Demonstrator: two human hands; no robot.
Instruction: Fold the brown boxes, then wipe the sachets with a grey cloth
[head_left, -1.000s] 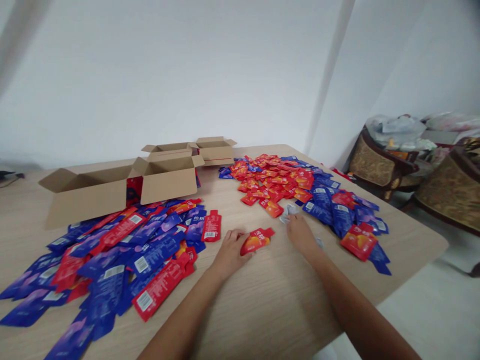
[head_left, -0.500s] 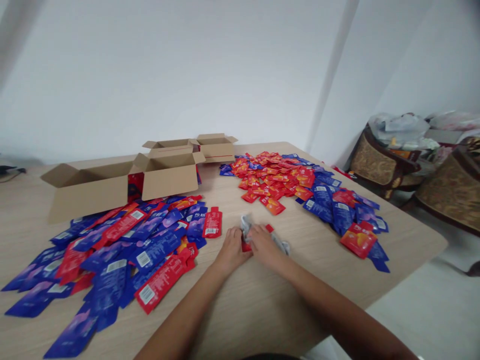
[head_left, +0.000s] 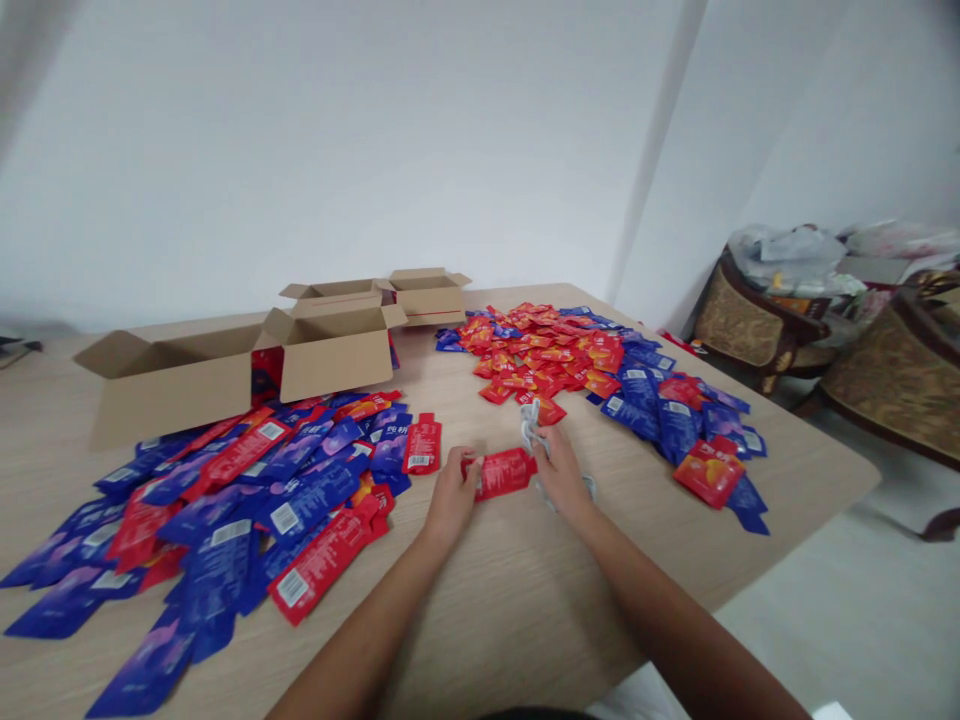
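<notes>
A red pouch (head_left: 504,474) with pale print lies across the table in front of me, its narrow spout end towards the right. My left hand (head_left: 453,490) pinches its left end between thumb and fingers. At the spout end, my right hand (head_left: 561,472) is closed around a crumpled grey-white cloth (head_left: 529,420), which pokes out above the fingers and at both sides of the hand. Whether the right fingertips also touch the pouch is hard to see. Just left of my left hand lies another red pouch (head_left: 423,446), barcode side up.
Blue and red pouches (head_left: 247,510) are heaped on the left. Open cardboard boxes (head_left: 337,362) stand behind them. Another heap of small orange-red sachets (head_left: 540,350) and blue pouches (head_left: 679,430) spreads at the back right. Patterned chairs (head_left: 739,310) with plastic bags stand beyond the table's right edge.
My hands have moved apart: the right one went rightwards with the cloth, the left one slightly left. The red pouch, mostly covered before, now shows between them.
</notes>
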